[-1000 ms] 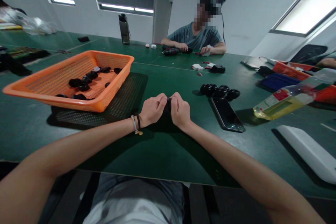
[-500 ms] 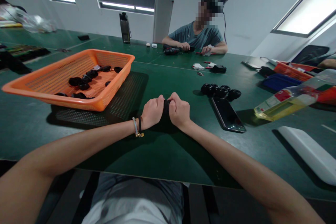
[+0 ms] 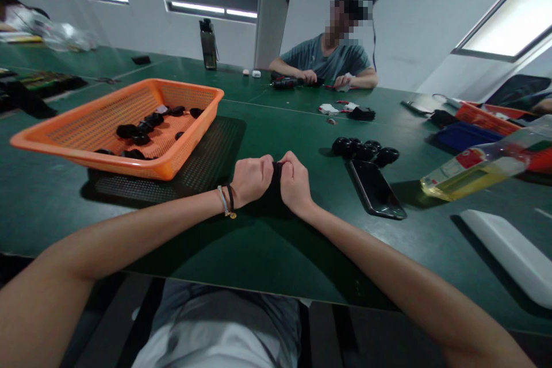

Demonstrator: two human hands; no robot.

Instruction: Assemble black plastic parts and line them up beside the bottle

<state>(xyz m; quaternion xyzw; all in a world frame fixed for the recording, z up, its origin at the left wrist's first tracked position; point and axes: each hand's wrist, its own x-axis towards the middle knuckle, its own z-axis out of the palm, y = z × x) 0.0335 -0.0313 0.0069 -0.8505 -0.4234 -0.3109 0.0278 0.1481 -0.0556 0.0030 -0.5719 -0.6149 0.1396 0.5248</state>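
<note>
Close together above the table, both my hands are closed on one small black piece, mostly hidden by the fingers; it looks soft, but its kind cannot be made out. My left hand, with two bracelets at the wrist, grips its left side. On the right side, my right hand has its thumb and fingers curled tightly. To the left stands an orange perforated basket holding several glossy black rounded parts. More black rounded parts lie clustered to the right of my hands.
Below that cluster lies a phone. Farther right are a tilted bottle of yellow liquid, a white block-shaped object and a blue tray. Across the green table sits a person near a power drill and a dark bottle.
My hands have drawn slightly apart and more of the black piece shows between them. The whole view has shifted a little.
</note>
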